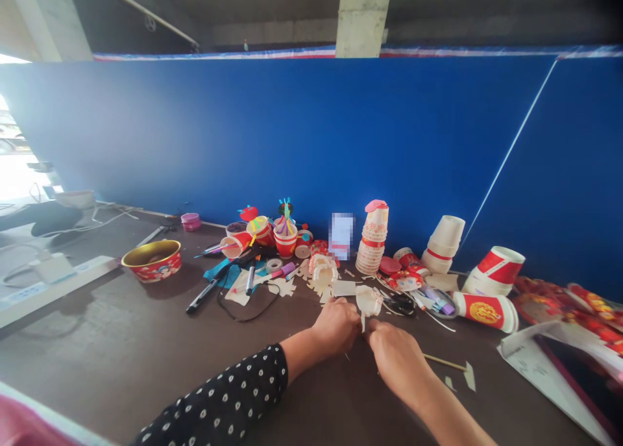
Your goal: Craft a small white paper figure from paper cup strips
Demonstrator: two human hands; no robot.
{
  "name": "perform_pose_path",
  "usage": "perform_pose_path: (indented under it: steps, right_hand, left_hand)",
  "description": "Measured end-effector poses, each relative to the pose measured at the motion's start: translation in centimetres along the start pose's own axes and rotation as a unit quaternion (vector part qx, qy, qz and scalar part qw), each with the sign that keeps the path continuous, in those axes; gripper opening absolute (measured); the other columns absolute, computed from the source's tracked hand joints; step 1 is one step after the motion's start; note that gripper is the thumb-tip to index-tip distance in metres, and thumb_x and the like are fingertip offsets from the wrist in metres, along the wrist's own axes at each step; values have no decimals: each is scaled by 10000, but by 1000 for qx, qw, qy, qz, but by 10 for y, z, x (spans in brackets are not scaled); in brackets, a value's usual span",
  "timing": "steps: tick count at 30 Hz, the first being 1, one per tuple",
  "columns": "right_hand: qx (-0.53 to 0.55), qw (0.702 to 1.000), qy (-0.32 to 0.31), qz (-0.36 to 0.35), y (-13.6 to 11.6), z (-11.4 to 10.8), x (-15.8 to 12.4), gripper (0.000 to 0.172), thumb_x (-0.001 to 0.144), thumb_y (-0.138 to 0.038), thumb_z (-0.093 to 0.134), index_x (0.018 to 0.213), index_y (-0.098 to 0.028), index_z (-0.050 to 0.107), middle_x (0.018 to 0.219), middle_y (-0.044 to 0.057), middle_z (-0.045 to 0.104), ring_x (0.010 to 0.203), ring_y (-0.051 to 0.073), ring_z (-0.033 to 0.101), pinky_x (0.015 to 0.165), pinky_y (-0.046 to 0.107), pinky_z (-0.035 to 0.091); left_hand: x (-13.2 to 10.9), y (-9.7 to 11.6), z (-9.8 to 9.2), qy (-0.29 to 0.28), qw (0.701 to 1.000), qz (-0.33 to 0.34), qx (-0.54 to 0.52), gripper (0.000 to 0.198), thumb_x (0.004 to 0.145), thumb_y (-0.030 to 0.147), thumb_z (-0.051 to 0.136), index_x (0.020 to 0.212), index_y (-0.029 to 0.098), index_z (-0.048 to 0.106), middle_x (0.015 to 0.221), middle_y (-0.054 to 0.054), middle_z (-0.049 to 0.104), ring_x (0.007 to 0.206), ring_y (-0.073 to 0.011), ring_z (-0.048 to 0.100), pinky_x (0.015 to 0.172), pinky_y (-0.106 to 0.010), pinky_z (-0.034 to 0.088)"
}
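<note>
My left hand point(338, 326) and my right hand point(392, 348) are close together over the dark table point(195, 374), knuckles up. Between them rises a cut white paper piece point(368, 301) with a narrow strip hanging down to the fingers. The fingers of both hands are curled in; their tips are mostly hidden, so which hand grips the strip is hard to make out. Just behind stands a cut paper cup point(324, 272) with a fringed edge, amid white scraps. A wooden stick point(445, 362) lies right of my right hand.
A red and gold bowl point(152, 262) and a white power strip point(58, 287) are at left. Markers point(207, 293), decorated cups point(285, 238) and a cup stack point(372, 245) line the back. More cups point(487, 311) and a tablet point(581, 374) lie at right. A blue partition point(292, 134) stands behind.
</note>
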State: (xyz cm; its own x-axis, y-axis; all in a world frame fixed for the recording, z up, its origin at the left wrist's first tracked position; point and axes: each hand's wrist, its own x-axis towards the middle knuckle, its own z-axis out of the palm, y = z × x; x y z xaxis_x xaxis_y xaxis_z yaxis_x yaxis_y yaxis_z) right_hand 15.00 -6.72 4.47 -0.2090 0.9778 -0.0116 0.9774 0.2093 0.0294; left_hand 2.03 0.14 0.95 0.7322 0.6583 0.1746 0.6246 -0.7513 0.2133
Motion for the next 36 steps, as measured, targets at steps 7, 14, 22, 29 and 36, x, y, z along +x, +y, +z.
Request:
perform_pose_path:
  steps: [7,14,22,29,36]
  right_hand:
    - [1,1000,-1,-16,4,3,1,352,836,-42,343,965,-163,647,968,111,665,879,184,628,710,232,422]
    - [-19,999,1,-39,4,3,1,351,847,-44,343,951,-148,662,987,107,649,927,194,590,738,232,410]
    - [-35,998,23,-40,4,6,2,355,893,-96,336,969,-149,679,1013,116,647,964,223,567,764,290,374]
    - [-40,998,28,-44,5,10,5,341,884,-87,357,977,-140,680,1037,125,639,982,239,555,767,318,352]
    - [-39,998,20,-43,3,9,6,369,900,-101,318,977,-131,678,1046,121,635,996,251,544,781,339,349]
  left_hand:
    - [0,-2,4,19,999,-25,-11,147,773,179,534,751,167,679,812,-62,658,813,-197,570,812,-318,407]
    - [2,-1,5,18,995,-86,-48,143,778,242,565,778,180,693,834,-57,678,834,-213,590,814,-326,433]
    - [4,-6,8,27,992,-106,-68,201,796,179,487,784,175,688,861,-57,685,845,-203,606,794,-317,450]
    - [2,-5,7,38,992,-93,-77,205,767,167,490,832,176,685,856,-50,688,827,-193,612,787,-303,460]
    - [1,-3,7,40,995,-77,-47,152,750,217,567,795,192,710,817,-46,683,812,-214,599,788,-319,447]
